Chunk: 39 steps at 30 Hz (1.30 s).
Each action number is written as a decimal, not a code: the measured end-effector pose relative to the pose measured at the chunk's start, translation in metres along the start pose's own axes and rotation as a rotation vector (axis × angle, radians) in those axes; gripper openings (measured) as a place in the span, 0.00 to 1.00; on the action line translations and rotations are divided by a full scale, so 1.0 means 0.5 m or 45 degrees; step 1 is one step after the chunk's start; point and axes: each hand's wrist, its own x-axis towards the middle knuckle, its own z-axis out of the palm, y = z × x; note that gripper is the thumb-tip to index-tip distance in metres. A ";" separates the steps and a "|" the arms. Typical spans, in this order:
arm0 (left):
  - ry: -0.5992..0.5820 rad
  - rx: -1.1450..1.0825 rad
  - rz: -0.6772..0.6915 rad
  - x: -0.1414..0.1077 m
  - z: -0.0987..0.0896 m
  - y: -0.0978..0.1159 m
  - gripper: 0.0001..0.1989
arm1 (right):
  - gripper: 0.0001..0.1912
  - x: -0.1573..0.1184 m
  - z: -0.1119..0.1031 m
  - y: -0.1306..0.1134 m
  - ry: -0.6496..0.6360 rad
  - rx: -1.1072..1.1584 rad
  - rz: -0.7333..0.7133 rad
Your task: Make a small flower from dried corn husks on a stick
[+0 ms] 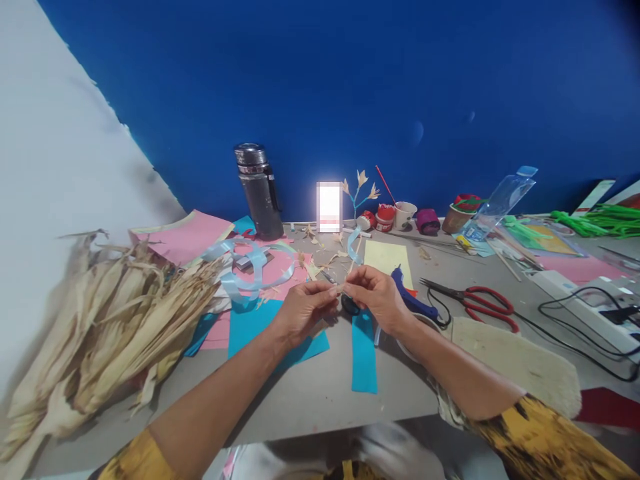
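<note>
Fingertips nearly meeting over the middle of the table, my left hand [309, 305] and my right hand [376, 293] both pinch a small pale piece of dried corn husk [341, 288]. Most of the piece is hidden by the fingers. Just below them lies a dark round object [351, 305], partly covered by my right hand. Blue paper [255, 330] lies under and left of my left hand, and a blue strip [364, 353] is below my right hand. Beside my right hand rests a blue glue gun [413, 300]. Husk scraps [311, 268] are scattered beyond my hands.
A large bundle of dried corn husks [100, 333] fills the left side. Behind stand a dark flask [260, 193], a husk-flower branch [356, 193] and a paper cup [405, 215]. Red-handled scissors [487, 303], a white power strip [580, 307] and black cables lie to the right.
</note>
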 end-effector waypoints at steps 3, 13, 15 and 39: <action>-0.034 -0.089 -0.020 0.003 -0.002 0.000 0.11 | 0.16 -0.003 0.004 0.001 -0.008 -0.100 -0.025; -0.010 -0.087 -0.015 0.000 0.006 -0.012 0.13 | 0.14 -0.003 0.001 0.005 -0.003 -0.152 -0.010; 0.013 -0.047 0.005 0.000 0.002 -0.005 0.12 | 0.12 -0.001 -0.008 -0.002 -0.061 -0.329 -0.021; -0.014 0.329 0.231 0.007 -0.054 0.046 0.08 | 0.15 0.005 -0.049 -0.030 -0.441 -0.365 0.407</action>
